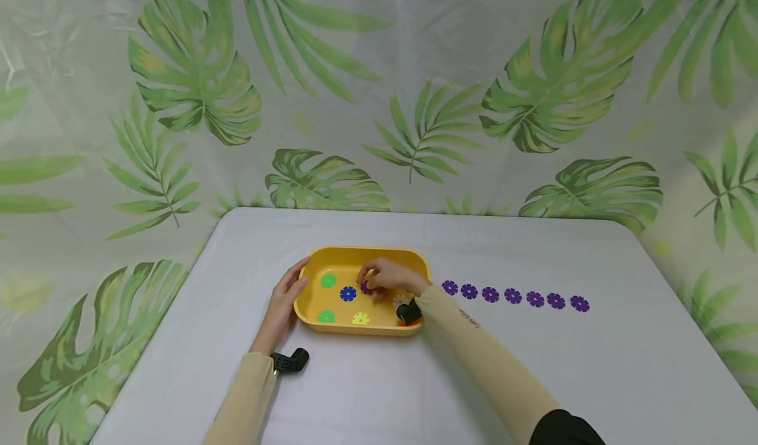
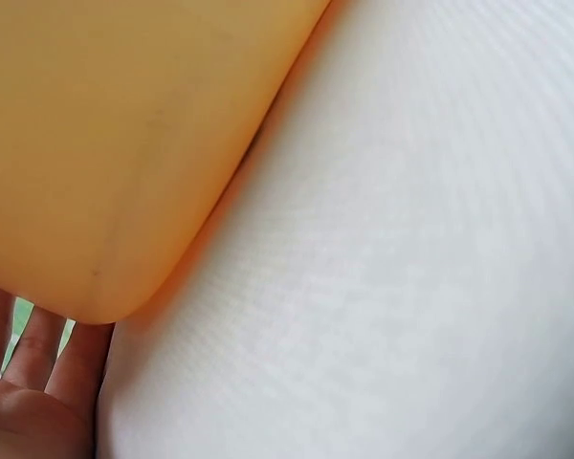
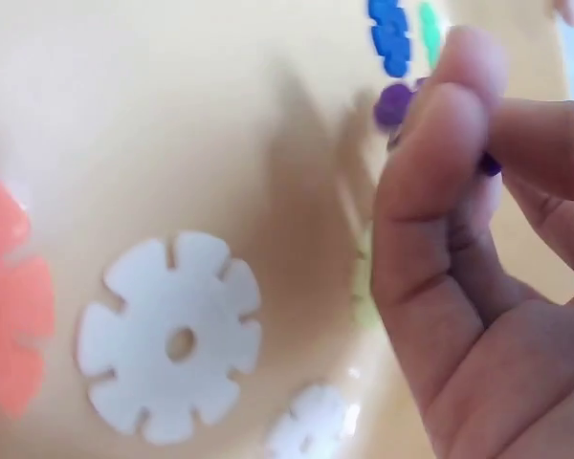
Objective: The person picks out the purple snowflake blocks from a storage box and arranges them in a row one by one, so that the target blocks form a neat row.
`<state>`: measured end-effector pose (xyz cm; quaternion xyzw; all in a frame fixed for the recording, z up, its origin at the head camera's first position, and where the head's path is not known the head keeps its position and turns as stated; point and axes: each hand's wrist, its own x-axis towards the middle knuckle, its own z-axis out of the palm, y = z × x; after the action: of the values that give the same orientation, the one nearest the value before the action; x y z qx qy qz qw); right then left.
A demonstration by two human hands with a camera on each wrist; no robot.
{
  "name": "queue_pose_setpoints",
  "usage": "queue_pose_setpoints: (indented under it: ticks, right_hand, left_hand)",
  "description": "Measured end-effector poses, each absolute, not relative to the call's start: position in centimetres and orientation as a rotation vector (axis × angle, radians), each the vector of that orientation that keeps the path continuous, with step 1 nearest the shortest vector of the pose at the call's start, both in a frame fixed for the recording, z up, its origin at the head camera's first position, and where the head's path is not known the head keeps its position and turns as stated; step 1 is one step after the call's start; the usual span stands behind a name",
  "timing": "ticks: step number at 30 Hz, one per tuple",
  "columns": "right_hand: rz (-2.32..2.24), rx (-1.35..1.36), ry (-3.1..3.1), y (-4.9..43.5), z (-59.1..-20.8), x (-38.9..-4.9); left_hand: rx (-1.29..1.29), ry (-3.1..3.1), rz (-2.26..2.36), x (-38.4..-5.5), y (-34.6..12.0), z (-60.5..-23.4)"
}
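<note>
Over the inside of a yellow tray (image 1: pixel 337 255), my right hand (image 1: pixel 387 276) pinches a purple snowflake disc (image 1: pixel 366 287) between thumb and fingers. Most of that disc is hidden by the fingers in the right wrist view, where its purple edge (image 3: pixel 394 105) peeks out. My left hand (image 1: pixel 283 307) holds the tray's left rim, thumb lying over the edge and fingers along the outside. In the tray lie a blue disc (image 1: pixel 348 293), two green discs (image 1: pixel 328 280), a yellow disc (image 1: pixel 360 318), white discs (image 3: pixel 172 335) and an orange-red disc (image 3: pixel 14 306).
To the right of the tray, several purple discs (image 1: pixel 512 296) form a row on the white table (image 1: pixel 533 366). A leaf-patterned curtain (image 1: pixel 426 122) hangs behind the table. Both wrists wear black camera mounts (image 1: pixel 290 361).
</note>
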<state>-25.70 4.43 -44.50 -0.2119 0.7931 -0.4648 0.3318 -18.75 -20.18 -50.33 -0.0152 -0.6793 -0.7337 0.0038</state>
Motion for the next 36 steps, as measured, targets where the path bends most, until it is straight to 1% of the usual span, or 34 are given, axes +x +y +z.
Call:
queue_pose_setpoints:
  ticks: [4, 8, 14, 17, 21, 29, 36]
  right_hand:
    - [-1.252, -0.564, 2.047, 5.8, -43.5, -25.8]
    - [-1.309, -0.59, 2.027, 8.5, -42.2, -25.9]
    - [-1.407, -0.558, 2.059, 14.9, -41.1, -25.9]
    - [-1.455, -0.493, 2.099, 18.6, -41.0, -25.6]
    - [-1.486, -0.404, 2.159, 23.7, -41.6, -24.9]
    - [-1.562, -0.217, 2.237, 34.1, -44.4, -22.5]
    - [-1.692, -0.068, 2.233, 41.0, -45.8, -19.8]
  left_hand:
    - [-0.044, -2.131, -2.299, -18.7, -20.2, -50.3]
    - [-0.05, -2.124, -2.309, -18.8, -20.3, -50.4]
    - [-0.057, -2.122, -2.318, -18.8, -20.3, -50.4]
    - [-0.072, -2.117, -2.319, -18.6, -20.3, -50.3]
    - [-0.079, -2.11, -2.324, -18.6, -20.3, -50.4]
    - [-0.062, -2.115, -2.318, -18.5, -20.3, -50.3]
    - [-0.056, -2.115, -2.344, -18.6, -20.3, -50.2]
